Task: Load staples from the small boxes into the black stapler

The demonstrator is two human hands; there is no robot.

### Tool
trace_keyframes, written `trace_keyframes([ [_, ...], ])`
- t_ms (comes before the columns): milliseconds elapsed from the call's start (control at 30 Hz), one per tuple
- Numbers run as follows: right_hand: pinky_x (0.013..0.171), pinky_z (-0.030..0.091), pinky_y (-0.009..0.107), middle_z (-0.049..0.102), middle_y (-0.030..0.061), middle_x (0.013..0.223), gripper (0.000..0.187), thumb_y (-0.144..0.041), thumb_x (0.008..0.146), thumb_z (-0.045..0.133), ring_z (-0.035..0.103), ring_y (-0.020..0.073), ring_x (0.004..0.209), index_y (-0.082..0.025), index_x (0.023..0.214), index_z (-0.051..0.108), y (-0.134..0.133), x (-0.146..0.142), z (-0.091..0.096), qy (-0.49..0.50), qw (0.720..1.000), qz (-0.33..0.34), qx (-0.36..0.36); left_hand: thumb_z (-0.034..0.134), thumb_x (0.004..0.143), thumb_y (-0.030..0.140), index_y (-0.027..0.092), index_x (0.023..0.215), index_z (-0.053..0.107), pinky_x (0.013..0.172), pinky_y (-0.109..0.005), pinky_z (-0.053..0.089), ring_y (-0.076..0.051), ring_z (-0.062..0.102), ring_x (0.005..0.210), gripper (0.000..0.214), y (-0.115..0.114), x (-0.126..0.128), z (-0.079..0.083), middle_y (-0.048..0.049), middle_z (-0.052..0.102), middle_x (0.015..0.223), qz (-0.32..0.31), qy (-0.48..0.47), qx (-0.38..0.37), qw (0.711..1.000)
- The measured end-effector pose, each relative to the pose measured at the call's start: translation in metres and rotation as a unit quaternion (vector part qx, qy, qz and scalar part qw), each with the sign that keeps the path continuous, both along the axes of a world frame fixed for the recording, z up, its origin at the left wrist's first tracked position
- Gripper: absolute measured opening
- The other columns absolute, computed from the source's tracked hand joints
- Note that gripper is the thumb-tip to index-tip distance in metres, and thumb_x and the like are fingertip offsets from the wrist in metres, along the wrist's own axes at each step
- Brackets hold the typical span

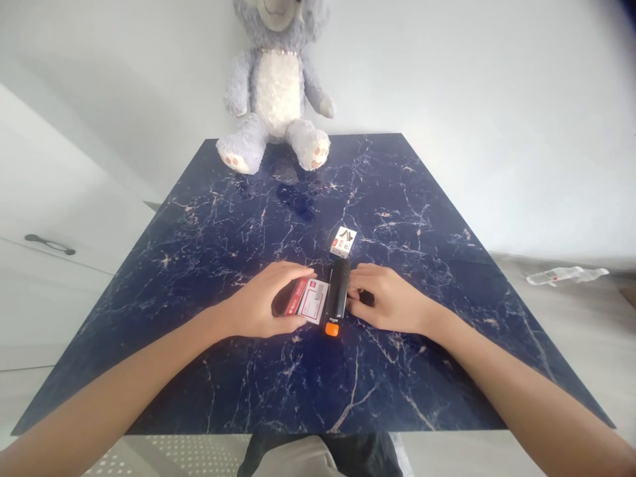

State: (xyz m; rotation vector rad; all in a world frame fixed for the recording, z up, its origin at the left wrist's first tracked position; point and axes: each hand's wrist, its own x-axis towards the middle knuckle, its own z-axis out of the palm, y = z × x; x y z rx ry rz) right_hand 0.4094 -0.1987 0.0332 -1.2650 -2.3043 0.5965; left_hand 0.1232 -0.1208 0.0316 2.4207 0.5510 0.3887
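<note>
Evidently, the black stapler (338, 291) lay on the worktop (422, 384); at its left, the left hand (268, 301) pinched a red-and-white packet (314, 301); at its right, the right hand (381, 296) curled, grip indiscernible. The stapler looked rigid, moderately weighty, best taken by its long sides.

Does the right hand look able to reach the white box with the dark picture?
Probably yes: the white box lies close ahead of the right hand, and nothing visible stands between them.
</note>
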Motion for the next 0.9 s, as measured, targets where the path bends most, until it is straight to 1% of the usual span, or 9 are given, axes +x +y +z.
trace_keyframes([
  [67, 0.07, 0.038, 0.03, 0.054, -0.0023, 0.069, 0.023, -0.013, 0.085, 0.058, 0.046, 0.0143, 0.068, -0.022, 0.071, 0.042, 0.0, -0.001, -0.002, -0.006, 1.0, 0.009, 0.005, 0.079, 0.08, 0.039, 0.03, 0.142, 0.046, 0.113, -0.053, 0.043, -0.032, 0.053, 0.135, 0.07, -0.001, 0.0, -0.001, -0.0105, 0.055, 0.147, 0.008, -0.008, -0.012, 1.0],
  [133, 0.071, 0.038, 0.03, 0.055, -0.0021, 0.07, 0.022, -0.013, 0.086, 0.058, 0.046, 0.0147, 0.068, -0.022, 0.071, 0.043, 0.0, -0.002, -0.003, -0.009, 1.0, 0.008, 0.01, 0.085, 0.075, 0.042, 0.029, 0.138, 0.048, 0.113, -0.055, 0.043, -0.034, 0.051, 0.137, 0.075, 0.0, 0.0, -0.001, -0.0119, 0.053, 0.15, 0.005, -0.003, -0.03, 1.0],
  [267, 0.071, 0.038, 0.031, 0.055, -0.0012, 0.07, 0.021, -0.014, 0.088, 0.057, 0.047, 0.0154, 0.069, -0.022, 0.072, 0.045, 0.0, -0.002, -0.004, -0.014, 1.0, 0.009, 0.02, 0.086, 0.072, 0.035, 0.028, 0.147, 0.035, 0.113, -0.057, 0.043, -0.036, 0.049, 0.141, 0.091, 0.005, -0.006, -0.001, -0.0169, 0.046, 0.155, -0.003, 0.02, -0.079, 0.997],
  [333, 0.071, 0.039, 0.03, 0.055, -0.0011, 0.071, 0.021, -0.015, 0.089, 0.057, 0.047, 0.0153, 0.069, -0.022, 0.073, 0.045, -0.001, -0.001, -0.004, -0.018, 1.0, 0.009, 0.024, 0.084, 0.075, 0.032, 0.028, 0.14, 0.037, 0.11, -0.056, 0.045, -0.034, 0.052, 0.139, 0.08, 0.009, -0.008, -0.001, -0.0166, 0.049, 0.153, -0.002, 0.024, -0.099, 0.995],
  [433, 0.072, 0.039, 0.03, 0.055, -0.0012, 0.073, 0.021, -0.015, 0.09, 0.058, 0.048, 0.015, 0.07, -0.022, 0.074, 0.045, -0.001, -0.001, -0.004, -0.023, 0.999, 0.012, 0.024, 0.086, 0.073, 0.039, 0.027, 0.115, 0.046, 0.104, -0.055, 0.049, -0.034, 0.059, 0.131, 0.059, 0.012, -0.009, -0.002, -0.014, 0.057, 0.146, 0.023, 0.023, -0.099, 0.995],
  [567, 0.073, 0.04, 0.03, 0.056, -0.0007, 0.074, 0.019, -0.015, 0.09, 0.057, 0.05, 0.0152, 0.071, -0.021, 0.075, 0.047, -0.001, -0.001, -0.004, -0.025, 0.999, 0.014, 0.027, 0.089, 0.07, 0.045, 0.025, 0.101, 0.049, 0.099, -0.051, 0.051, -0.032, 0.064, 0.122, 0.055, 0.006, -0.002, -0.004, -0.0118, 0.062, 0.137, 0.045, -0.039, -0.067, 0.996],
  [700, 0.074, 0.041, 0.031, 0.059, 0.0002, 0.076, 0.016, -0.015, 0.09, 0.056, 0.052, 0.0158, 0.071, -0.021, 0.078, 0.05, -0.001, -0.001, -0.004, -0.031, 0.999, 0.012, 0.028, 0.086, 0.075, 0.043, 0.026, 0.113, 0.052, 0.103, -0.052, 0.048, -0.032, 0.059, 0.127, 0.054, -0.007, 0.009, -0.002, -0.0119, 0.06, 0.139, 0.043, -0.047, -0.025, 0.998],
  [800, 0.074, 0.042, 0.032, 0.06, 0.001, 0.077, 0.013, -0.015, 0.091, 0.055, 0.053, 0.0166, 0.072, -0.021, 0.08, 0.053, -0.002, -0.001, -0.003, -0.034, 0.999, 0.01, 0.029, 0.081, 0.08, 0.035, 0.029, 0.132, 0.05, 0.112, -0.058, 0.041, -0.035, 0.048, 0.139, 0.061, -0.011, 0.014, 0.003, -0.0127, 0.051, 0.15, 0.002, -0.009, 0.002, 1.0],
  [900, 0.074, 0.043, 0.032, 0.061, 0.0014, 0.077, 0.011, -0.015, 0.091, 0.056, 0.054, 0.017, 0.073, -0.021, 0.082, 0.055, -0.002, -0.002, -0.002, -0.032, 0.999, 0.008, 0.031, 0.077, 0.081, 0.027, 0.031, 0.142, 0.047, 0.116, -0.06, 0.038, -0.036, 0.042, 0.143, 0.067, -0.01, 0.012, 0.006, -0.0118, 0.046, 0.155, -0.02, 0.003, -0.004, 1.0],
])
